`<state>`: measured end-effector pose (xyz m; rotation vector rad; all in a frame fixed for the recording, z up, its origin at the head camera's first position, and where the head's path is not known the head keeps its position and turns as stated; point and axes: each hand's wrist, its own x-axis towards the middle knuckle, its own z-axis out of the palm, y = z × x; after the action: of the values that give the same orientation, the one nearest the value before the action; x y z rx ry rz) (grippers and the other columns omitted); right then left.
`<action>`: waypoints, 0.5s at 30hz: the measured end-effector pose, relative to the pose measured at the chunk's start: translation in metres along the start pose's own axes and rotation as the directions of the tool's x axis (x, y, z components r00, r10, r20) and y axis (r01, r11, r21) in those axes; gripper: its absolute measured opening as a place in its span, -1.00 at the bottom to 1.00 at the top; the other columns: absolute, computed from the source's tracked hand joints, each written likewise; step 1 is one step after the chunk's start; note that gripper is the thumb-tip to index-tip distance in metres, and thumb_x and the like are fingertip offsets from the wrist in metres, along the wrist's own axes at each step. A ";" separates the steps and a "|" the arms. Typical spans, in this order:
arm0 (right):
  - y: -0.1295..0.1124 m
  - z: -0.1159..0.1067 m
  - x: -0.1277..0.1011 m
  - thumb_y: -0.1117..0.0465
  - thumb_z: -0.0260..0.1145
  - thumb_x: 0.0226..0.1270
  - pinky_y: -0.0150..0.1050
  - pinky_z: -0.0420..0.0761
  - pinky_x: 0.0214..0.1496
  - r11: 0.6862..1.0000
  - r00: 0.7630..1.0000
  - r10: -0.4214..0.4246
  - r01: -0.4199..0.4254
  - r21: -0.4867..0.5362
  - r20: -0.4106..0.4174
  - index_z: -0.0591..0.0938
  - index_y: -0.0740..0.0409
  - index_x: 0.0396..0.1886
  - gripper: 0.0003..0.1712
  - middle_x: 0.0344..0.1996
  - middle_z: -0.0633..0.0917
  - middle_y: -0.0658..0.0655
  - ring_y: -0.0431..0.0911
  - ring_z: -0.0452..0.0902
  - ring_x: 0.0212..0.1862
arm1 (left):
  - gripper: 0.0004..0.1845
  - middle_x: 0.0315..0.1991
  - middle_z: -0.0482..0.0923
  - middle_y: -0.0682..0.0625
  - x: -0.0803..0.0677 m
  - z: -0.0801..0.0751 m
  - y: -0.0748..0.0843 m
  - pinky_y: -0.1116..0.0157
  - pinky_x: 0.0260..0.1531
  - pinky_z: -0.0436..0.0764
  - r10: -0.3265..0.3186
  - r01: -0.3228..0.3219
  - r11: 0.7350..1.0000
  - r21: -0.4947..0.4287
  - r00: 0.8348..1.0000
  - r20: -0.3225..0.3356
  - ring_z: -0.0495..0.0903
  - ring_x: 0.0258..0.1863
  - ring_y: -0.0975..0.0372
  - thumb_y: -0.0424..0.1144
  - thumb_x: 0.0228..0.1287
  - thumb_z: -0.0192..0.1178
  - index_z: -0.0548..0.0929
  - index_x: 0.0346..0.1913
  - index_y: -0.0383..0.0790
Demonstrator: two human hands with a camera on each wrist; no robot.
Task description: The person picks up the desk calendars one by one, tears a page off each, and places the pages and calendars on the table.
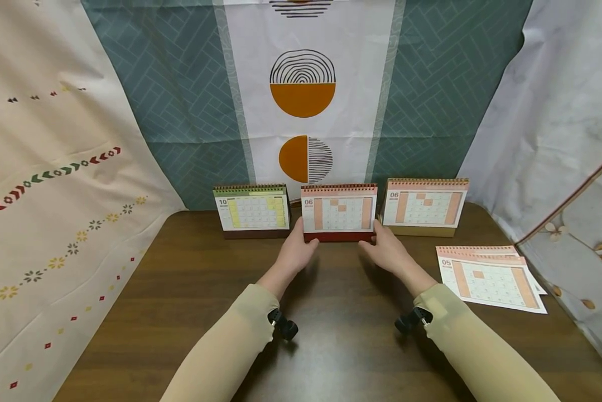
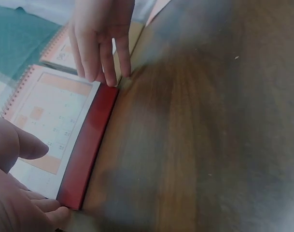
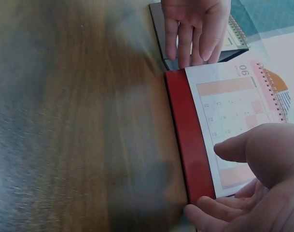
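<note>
A desk calendar [image 1: 338, 222] with a red base and an orange "06" page stands upright at the back middle of the table. My left hand [image 1: 295, 249] is at its left side, fingers fairly straight along the edge. On the opposite side, my right hand [image 1: 388, 251] has its fingers in much the same pose. In the left wrist view the left thumb [image 2: 35, 146] sticks out in front of the page. The right thumb [image 3: 229, 147] does likewise in the right wrist view. Whether either thumb touches the page is hard to tell.
Left of the red-based calendar stands a green-topped "10" calendar [image 1: 255, 213] on a dark base. To the right is another "06" calendar [image 1: 426, 209] with a tan base. Loose calendar pages [image 1: 496, 282] lie on the wooden table [image 1: 190, 312] at right. Patterned cloths [image 1: 180, 84] hang behind.
</note>
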<state>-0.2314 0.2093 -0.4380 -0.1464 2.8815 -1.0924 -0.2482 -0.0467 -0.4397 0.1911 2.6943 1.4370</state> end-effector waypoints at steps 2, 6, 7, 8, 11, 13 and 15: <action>0.000 -0.001 0.003 0.07 0.26 0.73 0.31 0.45 0.48 1.000 1.000 0.004 -0.004 -0.006 -0.004 -0.01 0.52 0.73 -0.04 0.53 0.33 0.64 0.39 0.46 0.48 | -0.11 0.77 0.05 -0.21 0.004 0.002 0.001 -0.03 0.62 0.21 -0.004 0.004 1.000 -0.004 1.000 -0.002 0.13 0.71 -0.03 -0.22 0.68 0.21 -0.06 0.81 -0.28; 0.003 -0.002 0.011 0.04 0.28 0.71 0.32 0.46 0.47 1.000 1.000 0.013 -0.013 0.002 0.004 0.03 0.51 0.71 -0.04 0.49 0.37 0.64 0.41 0.46 0.47 | -0.11 0.78 0.03 -0.22 0.012 0.004 0.002 -0.03 0.63 0.20 -0.009 0.008 1.000 -0.011 1.000 -0.009 0.11 0.72 -0.03 -0.23 0.68 0.21 -0.08 0.81 -0.27; 0.011 0.001 0.018 0.00 0.30 0.70 0.29 0.49 0.45 1.000 1.000 0.009 -0.009 -0.007 -0.005 0.05 0.50 0.71 -0.02 0.47 0.38 0.64 0.41 0.48 0.45 | -0.11 0.78 0.03 -0.22 0.014 0.005 0.002 -0.02 0.62 0.21 -0.008 0.008 1.000 -0.009 1.000 -0.011 0.12 0.72 -0.03 -0.23 0.68 0.20 -0.07 0.81 -0.28; 0.015 0.002 0.023 -0.02 0.31 0.69 0.30 0.50 0.44 1.000 1.000 0.011 -0.011 -0.006 0.002 0.04 0.50 0.72 0.00 0.47 0.37 0.64 0.41 0.47 0.45 | -0.12 0.77 0.05 -0.21 0.016 0.005 0.002 -0.03 0.62 0.22 -0.002 0.002 1.000 -0.013 1.000 -0.013 0.14 0.71 -0.02 -0.23 0.68 0.20 -0.06 0.81 -0.27; 0.037 0.008 0.042 -0.11 0.35 0.64 0.27 0.52 0.43 1.000 1.000 0.004 -0.004 0.003 -0.017 0.06 0.45 0.73 0.07 0.48 0.41 0.59 0.37 0.50 0.44 | -0.15 0.75 0.14 -0.18 0.021 0.006 0.003 -0.05 0.60 0.26 0.009 -0.009 0.999 -0.031 1.000 -0.017 0.21 0.68 -0.02 -0.25 0.68 0.21 -0.01 0.80 -0.22; 0.050 0.013 0.052 -0.16 0.36 0.62 0.27 0.53 0.41 1.000 1.000 -0.007 0.007 0.006 -0.030 0.06 0.44 0.74 0.11 0.47 0.43 0.58 0.35 0.51 0.43 | -0.16 0.73 0.19 -0.18 0.023 0.007 0.004 -0.07 0.59 0.28 0.007 -0.008 0.999 -0.047 1.000 -0.020 0.24 0.66 -0.02 -0.26 0.67 0.21 0.01 0.80 -0.20; 0.048 0.012 0.051 -0.13 0.37 0.61 0.28 0.50 0.44 0.999 0.999 0.001 0.001 0.043 -0.038 0.09 0.40 0.74 0.08 0.50 0.44 0.54 0.33 0.50 0.46 | -0.15 0.74 0.16 -0.19 0.025 0.008 0.004 -0.08 0.60 0.24 -0.007 0.006 0.998 -0.070 1.000 -0.016 0.21 0.68 -0.03 -0.27 0.67 0.20 -0.01 0.80 -0.21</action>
<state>-0.2844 0.2317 -0.4804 -0.1253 2.8882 -1.1684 -0.2713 -0.0344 -0.4408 0.1670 2.6497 1.5340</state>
